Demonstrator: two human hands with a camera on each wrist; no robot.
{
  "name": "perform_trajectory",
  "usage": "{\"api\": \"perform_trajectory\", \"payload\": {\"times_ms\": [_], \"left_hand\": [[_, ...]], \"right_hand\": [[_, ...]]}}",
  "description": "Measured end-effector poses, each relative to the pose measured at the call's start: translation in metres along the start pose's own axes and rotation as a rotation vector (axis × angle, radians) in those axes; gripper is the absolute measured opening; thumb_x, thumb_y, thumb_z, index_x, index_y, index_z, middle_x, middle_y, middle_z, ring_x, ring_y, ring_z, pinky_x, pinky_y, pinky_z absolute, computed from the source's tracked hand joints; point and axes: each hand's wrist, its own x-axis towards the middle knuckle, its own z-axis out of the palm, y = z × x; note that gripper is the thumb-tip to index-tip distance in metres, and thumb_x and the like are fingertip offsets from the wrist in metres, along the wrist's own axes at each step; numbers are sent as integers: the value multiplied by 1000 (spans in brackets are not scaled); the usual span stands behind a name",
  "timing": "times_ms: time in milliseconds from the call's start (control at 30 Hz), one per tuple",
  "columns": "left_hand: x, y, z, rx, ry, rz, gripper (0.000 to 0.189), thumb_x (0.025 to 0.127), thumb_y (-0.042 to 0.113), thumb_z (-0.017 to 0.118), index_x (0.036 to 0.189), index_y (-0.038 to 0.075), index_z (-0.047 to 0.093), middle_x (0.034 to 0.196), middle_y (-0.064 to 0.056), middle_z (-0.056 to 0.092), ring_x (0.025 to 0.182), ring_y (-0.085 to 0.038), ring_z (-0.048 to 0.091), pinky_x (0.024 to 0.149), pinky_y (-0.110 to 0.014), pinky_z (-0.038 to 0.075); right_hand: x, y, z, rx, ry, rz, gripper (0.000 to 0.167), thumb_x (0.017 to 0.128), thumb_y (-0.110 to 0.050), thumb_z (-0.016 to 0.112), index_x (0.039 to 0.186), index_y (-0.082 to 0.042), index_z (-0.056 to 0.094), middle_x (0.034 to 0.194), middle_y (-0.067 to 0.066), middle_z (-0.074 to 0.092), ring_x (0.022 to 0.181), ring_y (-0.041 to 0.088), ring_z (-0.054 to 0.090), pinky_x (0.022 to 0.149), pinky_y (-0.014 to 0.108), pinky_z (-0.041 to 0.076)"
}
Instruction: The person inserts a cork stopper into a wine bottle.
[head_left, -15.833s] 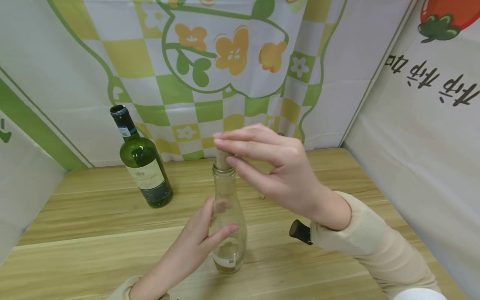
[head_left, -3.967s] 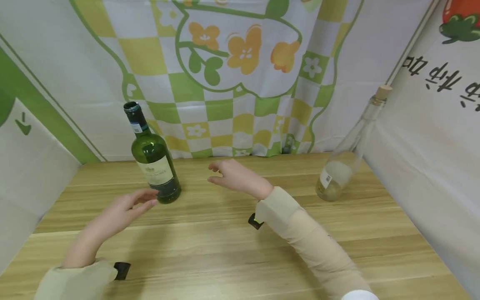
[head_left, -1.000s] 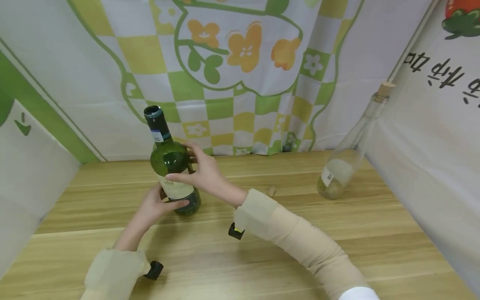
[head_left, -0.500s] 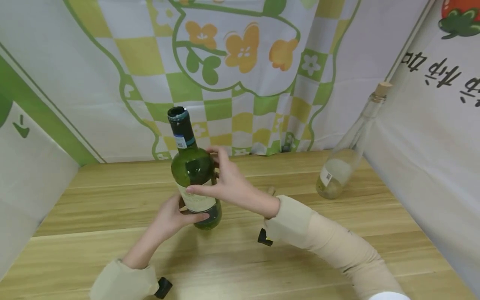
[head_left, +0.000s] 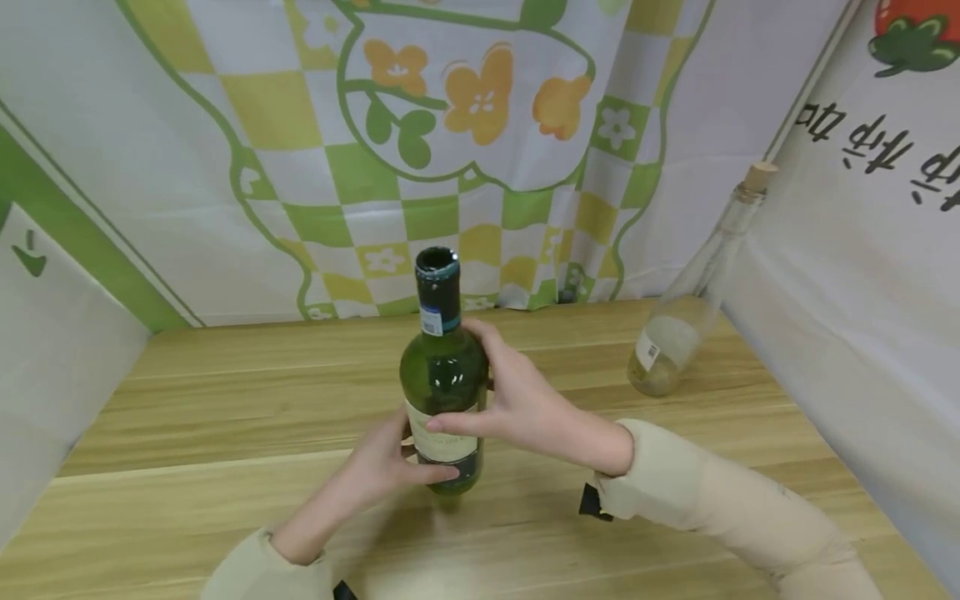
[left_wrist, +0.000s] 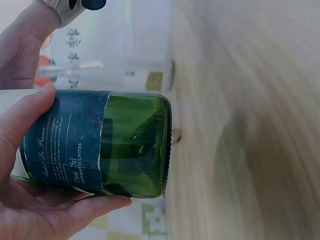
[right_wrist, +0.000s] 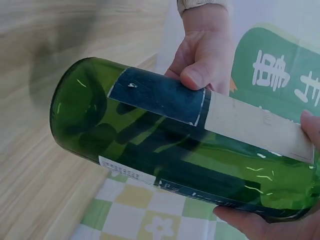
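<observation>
Clearly, the blue band (left_wrist: 70, 135) on the green bottle (head_left: 444, 375) I hold reads "De France", "75cl" and "CONTIENT SULFITES". Its glass is glossy, with a cream label (right_wrist: 255, 120) above the band and a dark neck (head_left: 438, 298). I count two bottles: this one, roughly upright above the desk (head_left: 225, 417), and a clear bottle (head_left: 678, 321) with one cork (head_left: 761, 175), right of the green bottle and farther back. My left grip (head_left: 382, 462) clamps the green bottle low, my right grip (head_left: 517, 404) higher.

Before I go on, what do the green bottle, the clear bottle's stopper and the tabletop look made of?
Green bottle: seemingly glossy glass, see-through with sharp highlights.
Stopper: probably cork, matte and tan.
Tabletop: satin wood or laminate; grain streaks show, can't tell which.
</observation>
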Motion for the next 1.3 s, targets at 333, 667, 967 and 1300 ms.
{"api": "perform_trajectory", "payload": {"times_ms": [333,667,967,1300], "left_hand": [[1,2,27,-40,-111,33,68,71,19,79,127,9,42,122,-7,54,111,-26,52,89,-44,46],[-1,-3,46,-34,-154,75,67,69,20,80,125,10,44,120,-3,56,110,-21,53,92,-39,44],[-5,-10,51,4,-198,82,69,72,27,78,128,15,39,123,0,54,112,-20,52,93,-35,43],[-4,-12,48,77,-221,88,70,71,32,77,128,17,38,121,1,55,111,-17,53,94,-35,42]], "right_hand": [[-33,-4,-7,-145,22,62,87,70,-33,79,134,-13,25,115,-1,53,99,7,55,86,30,46],[-55,1,-3,-195,51,109,91,67,-32,81,134,-9,25,120,2,52,103,12,54,88,35,46],[-65,8,4,-188,56,71,91,67,-32,81,134,-8,23,119,6,53,104,15,54,89,38,45],[-68,12,7,-205,82,66,93,67,-34,81,134,-7,23,121,8,53,106,17,54,89,39,46]]}}
